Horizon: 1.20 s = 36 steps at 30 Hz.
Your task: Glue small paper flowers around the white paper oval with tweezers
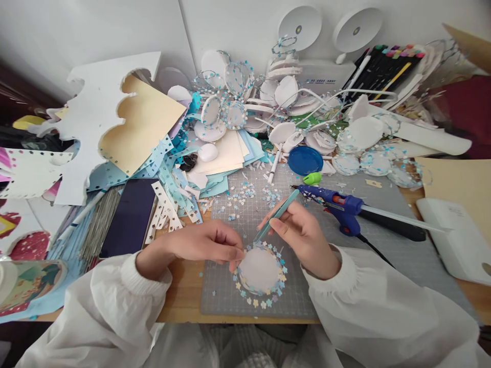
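A round white disc [261, 268] lies on the grey cutting mat near its front edge, ringed by small blue, cream and white paper flowers [282, 278]. My left hand [209, 242] is closed, thumb and fingertips pinching the disc's upper left rim. Teal tweezers [283, 210] are gripped in my right hand [301, 230], between thumb and fingers. Their tips point down at the disc's upper edge, close to my left fingertips; whether they hold a flower is too small to tell. Loose paper flowers [245, 193] are scattered on the mat just beyond both hands.
A blue glue gun [341, 202] with a glue stick lies right of my right hand, its cord trailing across the cutting mat [414, 276]. Behind are a blue lid [306, 160] and piled white discs. Paper strips [164, 209] and a dark phone-like slab [129, 217] lie left.
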Motion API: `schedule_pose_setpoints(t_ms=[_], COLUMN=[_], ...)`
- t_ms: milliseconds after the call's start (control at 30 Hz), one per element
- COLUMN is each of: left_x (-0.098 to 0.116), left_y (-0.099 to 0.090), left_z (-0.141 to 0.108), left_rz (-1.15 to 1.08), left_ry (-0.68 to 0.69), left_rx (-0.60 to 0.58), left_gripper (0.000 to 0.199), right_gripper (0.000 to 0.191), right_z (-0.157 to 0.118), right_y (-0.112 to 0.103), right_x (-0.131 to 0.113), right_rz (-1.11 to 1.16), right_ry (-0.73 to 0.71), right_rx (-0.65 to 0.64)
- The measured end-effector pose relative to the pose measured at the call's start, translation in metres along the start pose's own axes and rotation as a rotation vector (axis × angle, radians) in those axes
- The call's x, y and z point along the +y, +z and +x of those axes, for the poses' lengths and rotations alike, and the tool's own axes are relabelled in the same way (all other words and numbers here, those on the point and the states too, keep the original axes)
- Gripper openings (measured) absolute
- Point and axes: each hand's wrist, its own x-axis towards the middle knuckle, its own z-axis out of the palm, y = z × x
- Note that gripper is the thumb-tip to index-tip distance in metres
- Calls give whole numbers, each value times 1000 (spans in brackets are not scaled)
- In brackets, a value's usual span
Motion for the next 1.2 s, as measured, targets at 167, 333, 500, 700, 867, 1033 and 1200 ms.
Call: schedule_pose_setpoints(t_ms=[167,333,500,700,867,1033,1200], left_x=[-1,0,1,4,4,-3,-5], left_y=[-1,-2,-1,-1,-1,1,5], left_z=[0,-1,-1,-2,-5,-8,-7], left_rz=[5,6,18,31,-80,-218,-48], left_ry=[8,9,-23,-3,73,323,328], left_rx=[-8,-60,-90,-7,237,522,677], left_gripper=[33,33,35,36,33,36,37], right_gripper=[22,14,8,9,13,18,27], right_z=[1,0,3,6,7,10,6], right_y=[-1,-1,-2,-3,-8,-14,-11], right_x=[0,2,0,-1,2,-2,-4], right_rz=[-36,-4,-63,-132,22,297,201], right_ry=[5,-41,-169,-257,-225,-48,153], right_rx=[18,178,314,364,343,210,-10])
